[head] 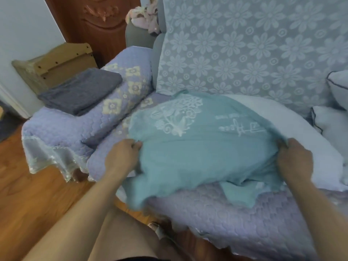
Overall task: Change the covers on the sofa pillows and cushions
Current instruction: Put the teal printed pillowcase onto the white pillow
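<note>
1. Teal fabric pillow cover [203, 147] with white embroidered flower and lettering lies on the sofa seat, partly over a white pillow insert [308, 140]. Insert sticks out on the right and along the back edge.
2. Cover's near edge is bunched and hangs over the seat front; a loose teal flap sits on the seat just below it.
3. Left hand [122, 155] grips the cover's left edge, fingers curled into the fabric.
4. Right hand [295, 159] grips the cover's right side where it meets the insert, fingers curled; can't tell if it also holds the insert.
5. Both hands are on opposite sides of the cover, forearms reaching in from the bottom of the view.
6. Seat is covered by a lilac quilted sofa throw [244, 213] with cream flower patches, lace trim along the front edge.
7. Same quilting runs over the left armrest [105, 112]; a folded dark grey cloth [81, 91] rests on top of it.
8. Backrest carries a pale blue cover with white daisy pattern [254, 48].
9. Two white pillows with dark piping [335, 121] sit at the right edge, against the backrest.
10. Wooden floor [28, 194] at left; light wooden crate-like piece [56, 63] behind the armrest, dark carved wooden door [98, 17] behind that.
</note>
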